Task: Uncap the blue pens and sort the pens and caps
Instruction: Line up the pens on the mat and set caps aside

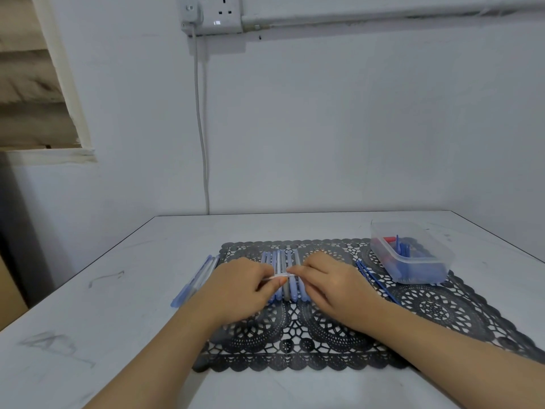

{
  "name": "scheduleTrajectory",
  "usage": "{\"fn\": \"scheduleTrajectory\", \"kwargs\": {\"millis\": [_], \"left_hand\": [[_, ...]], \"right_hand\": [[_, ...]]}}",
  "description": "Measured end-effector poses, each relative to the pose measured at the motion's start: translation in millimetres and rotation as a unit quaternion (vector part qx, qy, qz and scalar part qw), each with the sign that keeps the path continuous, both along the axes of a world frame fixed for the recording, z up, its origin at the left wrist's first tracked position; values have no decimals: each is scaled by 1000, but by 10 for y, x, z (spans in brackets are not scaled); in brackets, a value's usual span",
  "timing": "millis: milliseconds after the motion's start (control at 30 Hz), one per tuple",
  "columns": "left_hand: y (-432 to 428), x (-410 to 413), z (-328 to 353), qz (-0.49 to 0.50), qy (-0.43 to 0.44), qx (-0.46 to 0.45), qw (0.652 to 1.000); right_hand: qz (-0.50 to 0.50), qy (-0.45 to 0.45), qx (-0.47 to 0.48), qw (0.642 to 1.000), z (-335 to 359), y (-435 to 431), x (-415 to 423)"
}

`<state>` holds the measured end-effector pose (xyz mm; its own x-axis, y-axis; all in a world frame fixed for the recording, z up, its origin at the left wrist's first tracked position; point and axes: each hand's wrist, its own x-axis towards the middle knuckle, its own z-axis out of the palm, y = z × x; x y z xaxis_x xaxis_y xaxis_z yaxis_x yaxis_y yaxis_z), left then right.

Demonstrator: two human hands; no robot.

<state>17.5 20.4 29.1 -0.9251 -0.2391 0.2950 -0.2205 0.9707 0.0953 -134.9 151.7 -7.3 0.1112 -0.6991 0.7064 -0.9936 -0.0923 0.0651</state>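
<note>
Over the worktop (118, 290) and its black lace mat (442, 305), the left hand (241, 287) and right hand (333, 287) are pinching a pale pen (280, 276) at lower centre frame, each grip clamping one end, its long axis running side to side, probably calling for a sideways pull apart.

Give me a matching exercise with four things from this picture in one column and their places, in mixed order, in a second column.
Things
1. clear plastic container
2. thin blue rods
3. loose pile of pens
4. pale pen

Places
A. on the table, beside the left edge of the lace mat
B. pinched between the left hand and the right hand
C. on the mat's far right corner
D. on the mat, between the right hand and the container

Pairs: 1-C, 2-D, 3-A, 4-B
</note>
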Motion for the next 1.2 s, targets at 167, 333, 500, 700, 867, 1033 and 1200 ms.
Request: {"fn": "scheduleTrajectory", "kwargs": {"millis": [167,333,500,700,867,1033,1200], "left_hand": [[6,7,13,-9,19,-14,1000],[1,0,1,-11,29,-14,999],[5,7,-7,-15,28,-9,999],[-17,11,-5,-3,34,-10,999],[-5,11,18,7,31,-26,999],[-19,22,11,10,35,-19,999],[-38,19,7,10,38,-22,999]], "right_hand": [[-2,49,-4,999,26,16,-10],[-3,58,-4,998,26,26,-7],[-7,44,0,999,25,28,-10],[-23,8,12,1000,17,11,-29],[-58,-91,-21,994,90,50,-19],[-112,-181,-6,977,114,39,-108],[-158,-205,40,965,149,18,-176]]}}
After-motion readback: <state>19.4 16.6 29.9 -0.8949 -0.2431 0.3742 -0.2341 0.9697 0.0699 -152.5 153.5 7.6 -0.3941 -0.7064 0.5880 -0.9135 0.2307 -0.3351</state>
